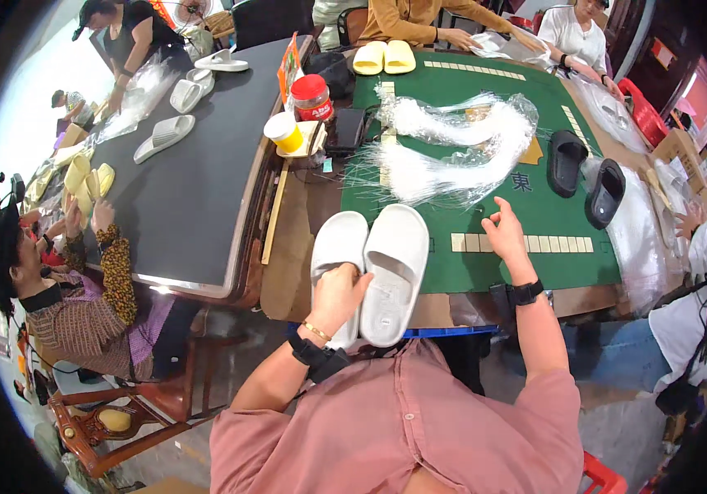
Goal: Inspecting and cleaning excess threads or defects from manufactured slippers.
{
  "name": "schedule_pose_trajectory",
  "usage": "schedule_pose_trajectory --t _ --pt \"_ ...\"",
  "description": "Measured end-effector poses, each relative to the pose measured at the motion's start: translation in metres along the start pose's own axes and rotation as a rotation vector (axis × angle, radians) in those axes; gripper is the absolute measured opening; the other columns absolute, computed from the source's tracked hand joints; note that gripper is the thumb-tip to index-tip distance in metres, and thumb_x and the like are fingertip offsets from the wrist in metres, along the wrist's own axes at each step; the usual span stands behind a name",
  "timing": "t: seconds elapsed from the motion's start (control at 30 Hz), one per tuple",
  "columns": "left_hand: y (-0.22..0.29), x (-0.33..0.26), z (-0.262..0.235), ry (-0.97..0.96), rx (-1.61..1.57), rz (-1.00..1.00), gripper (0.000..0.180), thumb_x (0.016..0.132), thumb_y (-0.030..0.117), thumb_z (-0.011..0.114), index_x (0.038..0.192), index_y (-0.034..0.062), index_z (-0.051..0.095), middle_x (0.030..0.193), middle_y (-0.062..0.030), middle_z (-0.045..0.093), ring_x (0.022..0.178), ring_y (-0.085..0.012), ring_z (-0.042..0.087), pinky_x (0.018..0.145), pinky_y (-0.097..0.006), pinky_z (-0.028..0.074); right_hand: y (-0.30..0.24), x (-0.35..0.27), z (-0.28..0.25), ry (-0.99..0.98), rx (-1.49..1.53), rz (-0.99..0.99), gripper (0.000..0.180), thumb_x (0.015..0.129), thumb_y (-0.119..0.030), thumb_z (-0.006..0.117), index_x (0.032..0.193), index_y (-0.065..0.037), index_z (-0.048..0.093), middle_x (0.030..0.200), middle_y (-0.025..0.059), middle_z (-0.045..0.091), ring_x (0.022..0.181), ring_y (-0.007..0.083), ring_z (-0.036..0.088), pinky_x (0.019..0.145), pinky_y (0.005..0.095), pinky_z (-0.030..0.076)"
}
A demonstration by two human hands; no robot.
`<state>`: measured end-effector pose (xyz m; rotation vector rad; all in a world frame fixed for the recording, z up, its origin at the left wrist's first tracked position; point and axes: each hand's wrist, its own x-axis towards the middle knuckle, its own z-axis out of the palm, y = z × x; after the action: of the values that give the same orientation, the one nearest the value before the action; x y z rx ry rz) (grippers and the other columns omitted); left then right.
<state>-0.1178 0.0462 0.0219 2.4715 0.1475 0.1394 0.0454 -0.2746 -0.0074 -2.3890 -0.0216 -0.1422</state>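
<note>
A pair of white slippers [374, 251] lies side by side at the near edge of a green table [452, 82]. My left hand [339, 292] grips the pair at the heel end, fingers pressed between the two slippers. My right hand [503, 229] hovers over the green surface just right of the pair, fingers loosely curled, holding nothing that I can see. Beyond the slippers lies a heap of clear plastic bags and thin white strands [452, 140].
Black slippers [584, 177] lie at the right and yellow slippers [384, 58] at the far edge. A red-lidded jar [312, 97] and a yellow cup [284, 132] stand at the left. A dark table [197, 189] holds more white slippers, with several people seated around.
</note>
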Motion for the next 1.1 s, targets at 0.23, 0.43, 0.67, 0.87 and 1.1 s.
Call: schedule_pose_trajectory --t 0.23,0.43,0.67,0.87,1.1 --pt "0.016 -0.006 0.003 -0.020 -0.053 0.051 0.032 0.084 0.029 0.068 0.081 -0.0027 0.067 0.070 -0.0201 0.065 0.066 -0.0355 0.065 0.060 -0.041 0.050 0.001 0.013 0.016 -0.024 0.001 -0.117 0.027 0.082 -0.018 0.066 0.106 -0.004 0.064 0.080 0.0114 0.066 0.080 0.0276 0.064 0.074 0.0383 0.051" --pt "0.020 -0.014 -0.018 0.053 0.036 0.045 0.028 0.084 0.032 0.067 0.087 0.0041 0.071 0.071 -0.0172 0.066 0.066 -0.0316 0.066 0.061 -0.039 0.052 -0.015 0.001 0.015 0.001 -0.019 -0.185 0.018 0.083 -0.019 0.064 0.086 -0.001 0.067 0.075 0.0155 0.067 0.069 0.0292 0.065 0.067 0.0389 0.051" --pt "0.049 -0.020 -0.009 0.088 -0.218 0.341 0.021 0.084 0.013 0.067 0.104 0.0066 0.066 0.080 -0.0109 0.063 0.068 -0.0255 0.063 0.061 -0.035 0.051 -0.055 -0.077 -0.027 -0.473 0.426 0.029 0.017 0.085 -0.016 0.063 0.079 0.000 0.063 0.064 -0.0014 0.059 0.060 0.0063 0.054 0.053 0.0241 0.043" --pt "0.077 -0.006 0.029 0.003 -0.224 0.626 0.024 0.077 0.008 0.066 0.101 0.0076 0.067 0.085 -0.0078 0.064 0.077 -0.0259 0.063 0.066 -0.036 0.052 -0.094 -0.128 -0.055 -0.749 0.423 -0.098 0.010 0.086 -0.009 0.061 0.081 -0.001 0.062 0.068 -0.0034 0.057 0.064 0.0037 0.049 0.055 0.0222 0.041" --pt "0.073 -0.012 0.027 -0.034 -0.415 0.681 0.017 0.078 0.006 0.068 0.095 0.0069 0.069 0.084 -0.0080 0.065 0.078 -0.0251 0.064 0.068 -0.035 0.052 -0.099 -0.121 -0.061 -0.865 0.824 -0.046 0.017 0.091 -0.011 0.060 0.106 -0.004 0.063 0.080 0.0006 0.062 0.068 0.0064 0.053 0.059 0.0209 0.043"
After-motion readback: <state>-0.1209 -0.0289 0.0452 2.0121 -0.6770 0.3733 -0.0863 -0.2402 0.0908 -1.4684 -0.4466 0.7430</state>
